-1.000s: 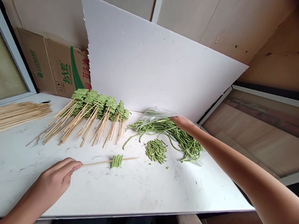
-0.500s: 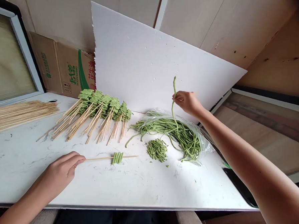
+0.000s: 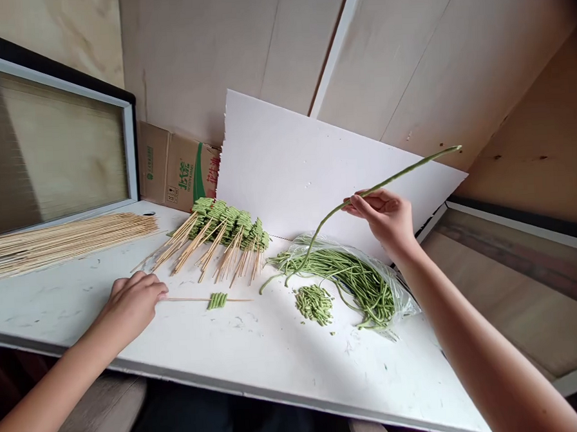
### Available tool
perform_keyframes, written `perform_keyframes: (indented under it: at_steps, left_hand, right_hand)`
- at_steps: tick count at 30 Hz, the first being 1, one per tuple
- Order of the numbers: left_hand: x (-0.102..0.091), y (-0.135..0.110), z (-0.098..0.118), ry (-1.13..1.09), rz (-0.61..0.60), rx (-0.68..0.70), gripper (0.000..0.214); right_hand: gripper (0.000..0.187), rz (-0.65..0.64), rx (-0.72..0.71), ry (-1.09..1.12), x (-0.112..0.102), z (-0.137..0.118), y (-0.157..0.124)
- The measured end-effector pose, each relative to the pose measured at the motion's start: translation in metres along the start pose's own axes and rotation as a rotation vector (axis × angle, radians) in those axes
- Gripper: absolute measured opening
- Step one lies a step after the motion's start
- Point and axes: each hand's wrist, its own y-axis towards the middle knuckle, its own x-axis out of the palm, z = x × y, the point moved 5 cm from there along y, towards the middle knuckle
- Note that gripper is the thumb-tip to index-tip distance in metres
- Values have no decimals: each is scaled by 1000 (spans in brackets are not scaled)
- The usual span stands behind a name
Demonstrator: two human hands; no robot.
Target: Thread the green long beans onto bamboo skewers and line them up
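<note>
My right hand is raised above the table and closed on one long green bean. The bean's far end sticks up to the right and its other end trails down into the heap of long beans lying on a clear plastic bag. My left hand rests on the white table, fingers closed on the blunt end of a bamboo skewer that carries a few short bean pieces. A small pile of cut bean pieces lies between the skewer and the heap.
A row of finished bean skewers lies fanned out at the back. A bundle of bare bamboo sticks lies at the left. A white foam board leans on the wall beside a cardboard box. A framed pane stands at the left.
My right hand has drawn one long bean up out of the heap and lifted it higher, to the right. My left hand has stayed on the skewer. The camera has tilted up.
</note>
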Motion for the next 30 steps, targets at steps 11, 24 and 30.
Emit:
perform_keyframes:
  at_steps: [11, 24, 30]
  left_hand:
    - [-65, 28, 151, -203, 218, 112, 35]
    - [-29, 34, 110, -103, -4, 62, 37]
    - [-27, 41, 60, 5, 47, 49, 46]
  right_hand:
    - [38, -23, 255, 348, 97, -8, -112]
    - [39, -95, 360, 563, 164, -17, -189]
    - [39, 67, 368, 499, 136, 5, -199]
